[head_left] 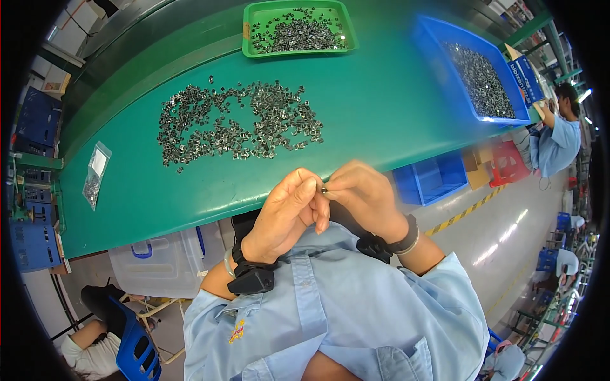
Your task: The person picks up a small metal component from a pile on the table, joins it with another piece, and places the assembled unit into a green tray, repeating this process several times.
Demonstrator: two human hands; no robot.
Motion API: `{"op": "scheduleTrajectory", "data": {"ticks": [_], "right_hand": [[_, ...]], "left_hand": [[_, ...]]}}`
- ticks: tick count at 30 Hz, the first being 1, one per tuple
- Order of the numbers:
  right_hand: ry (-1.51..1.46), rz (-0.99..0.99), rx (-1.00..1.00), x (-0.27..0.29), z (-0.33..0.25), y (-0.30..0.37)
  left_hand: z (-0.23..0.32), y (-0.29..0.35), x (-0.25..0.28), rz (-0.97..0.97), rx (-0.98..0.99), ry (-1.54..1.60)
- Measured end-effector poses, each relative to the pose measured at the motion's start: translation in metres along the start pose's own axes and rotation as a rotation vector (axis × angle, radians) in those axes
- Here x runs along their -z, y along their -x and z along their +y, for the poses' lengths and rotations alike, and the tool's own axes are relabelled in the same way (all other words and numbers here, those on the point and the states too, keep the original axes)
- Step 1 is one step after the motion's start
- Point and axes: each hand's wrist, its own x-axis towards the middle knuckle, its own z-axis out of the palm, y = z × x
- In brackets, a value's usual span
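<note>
My left hand (287, 213) and my right hand (367, 200) meet just in front of the bench's near edge, fingertips almost touching. Pinched at the fingertips of my right hand is a tiny dark metal part (324, 190); its exact kind is too small to make out. The left thumb and forefinger are closed right beside it, and whether they also grip something is hidden. Beyond my hands, a wide scatter of small shiny metal parts (273, 120) lies on the green bench top (375, 95).
A green tray (246, 39) of similar parts stands at the back. On the right, a blue bin (438, 60) holds many more. A clear plastic bag (96, 171) lies at left. Below the bench are a blue crate (435, 181) and a clear storage box (155, 263). A co-worker (556, 140) sits far right.
</note>
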Motion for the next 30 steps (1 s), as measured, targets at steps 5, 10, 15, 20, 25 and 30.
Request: {"op": "scheduleTrajectory", "data": {"ticks": [5, 10, 15, 20, 25, 30], "right_hand": [[-0.020, 0.018, -0.029, -0.002, 0.000, -0.002], [-0.006, 0.050, -0.060, -0.007, 0.000, -0.007], [0.082, 0.018, -0.031, -0.004, 0.002, -0.027], [0.105, -0.031, -0.286, 0.028, 0.017, -0.113], [0.376, 0.076, 0.033, 0.051, 0.050, -0.205], [0.518, -0.256, 0.140, 0.046, 0.068, -0.187]], "left_hand": [[0.000, 0.000, 0.002, -0.039, 0.001, 0.029], [0.001, -0.004, 0.005, 0.000, -0.066, -0.117], [0.007, -0.012, 0.001, 0.075, -0.151, -0.164], [0.019, -0.017, 0.009, 0.114, -0.241, -0.133], [0.025, -0.018, 0.017, 0.049, -0.200, -0.035], [0.029, -0.018, 0.026, -0.042, -0.094, 0.069]]}}
